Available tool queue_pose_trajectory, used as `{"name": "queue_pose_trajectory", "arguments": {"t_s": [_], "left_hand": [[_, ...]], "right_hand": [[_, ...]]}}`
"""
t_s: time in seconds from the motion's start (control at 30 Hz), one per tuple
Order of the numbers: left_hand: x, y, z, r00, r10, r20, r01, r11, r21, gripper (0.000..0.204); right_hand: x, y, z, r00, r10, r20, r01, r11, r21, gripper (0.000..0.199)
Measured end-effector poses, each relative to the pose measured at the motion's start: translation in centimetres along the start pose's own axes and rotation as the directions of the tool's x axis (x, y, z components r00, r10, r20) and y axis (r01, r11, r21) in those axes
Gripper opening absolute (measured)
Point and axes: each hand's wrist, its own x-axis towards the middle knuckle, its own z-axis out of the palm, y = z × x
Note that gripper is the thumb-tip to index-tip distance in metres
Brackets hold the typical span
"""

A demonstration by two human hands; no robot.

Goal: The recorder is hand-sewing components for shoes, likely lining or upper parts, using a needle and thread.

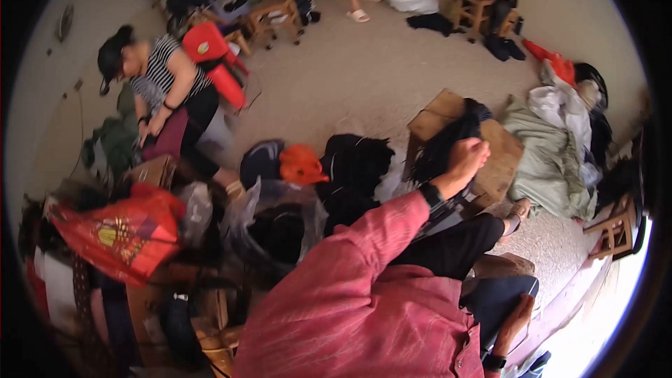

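One dark bundle (450, 138) lies across the bench (502, 148) toward its left edge, just beside the curled left hand (467, 159) – I cannot tell whether that grips anything – nor whether the right hand (516, 316) does

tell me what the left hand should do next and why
Probably lower the left hand onto the dark bundle to steady it: the hand is raised by the bundle, which lies over the wooden surface, while the right hand is farther off, by the dark trouser leg. Whether either hand grips anything is unclear.
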Motion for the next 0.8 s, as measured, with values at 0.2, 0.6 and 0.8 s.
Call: {"name": "queue_pose_trajectory", "arguments": {"t_s": [0.2,0.6,0.8], "left_hand": [[-0.6,1.8,-1.4,0.988,-0.151,-0.020,0.149,0.985,-0.085,0.027],[-2.4,2.4,-1.9,0.980,-0.170,0.106,0.180,0.979,-0.092,0.023],[-3.2,2.7,-1.1,0.979,-0.103,0.177,0.089,0.992,0.085,0.024]], "right_hand": [[0.2,-0.7,-0.5,1.000,-0.006,0.029,0.009,0.993,-0.113,0.033],[1.3,2.0,-0.4,0.998,-0.060,-0.030,0.056,0.993,-0.107,0.034],[2.3,-3.4,-2.6,0.906,0.376,0.194,-0.406,0.901,0.150,0.024]]}}
